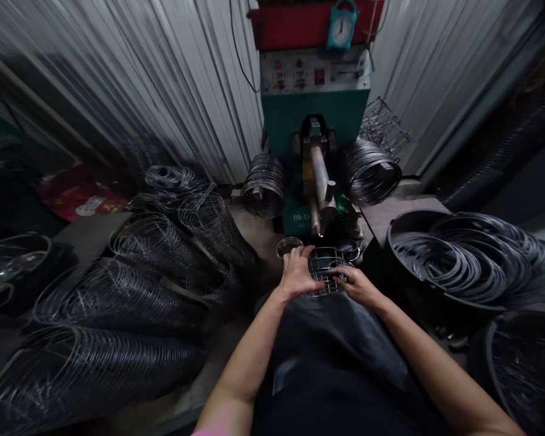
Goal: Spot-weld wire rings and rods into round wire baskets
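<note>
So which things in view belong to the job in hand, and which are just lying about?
Likely in the job:
wire frame, held in the left hand and right hand
green machine, directly ahead
wire rings, heaped at right, probably stock

Apparently just lying about:
teal dial clock, up on the machine
red printed bag, off to the left

the left hand [297, 272] and right hand [358, 287] curve toward each other.

Both hands [297, 271] [356, 284] hold a wire basket [326, 263] near a machine [315, 104].
</note>
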